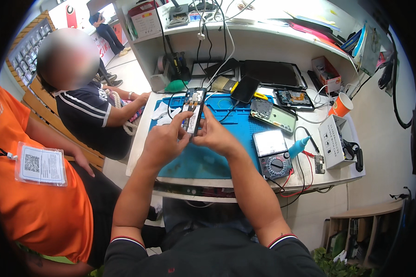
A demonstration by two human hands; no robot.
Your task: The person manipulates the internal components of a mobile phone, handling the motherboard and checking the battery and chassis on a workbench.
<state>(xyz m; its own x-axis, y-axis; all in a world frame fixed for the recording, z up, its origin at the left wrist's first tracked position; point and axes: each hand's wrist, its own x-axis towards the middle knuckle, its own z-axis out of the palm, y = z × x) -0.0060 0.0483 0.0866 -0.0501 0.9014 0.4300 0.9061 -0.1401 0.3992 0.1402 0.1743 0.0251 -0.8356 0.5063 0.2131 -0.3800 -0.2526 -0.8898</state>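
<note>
An opened smartphone [195, 104] is held upright over the blue repair mat [189, 161], its circuit boards and pale battery exposed. My right hand [217, 135] grips its lower right side, thumb along the edge. From the other side, the curled fingers of my left hand [167, 141] close on the lower left of the phone, the index fingertip resting on its inner parts. Whether a small part sits between those fingers is hidden. White crumpled tissue [162, 113] lies just left of the phone, and a dark phone [245, 89] lies beyond my right hand.
Right of the mat stand an analog multimeter [275, 159], a blue bottle [299, 147], a white box [336, 143] and an orange cup [341, 105]. A phone shell [275, 116] and tablet [272, 74] lie behind. Cables hang from the shelf [245, 28]. People are at left, one in orange [55, 124].
</note>
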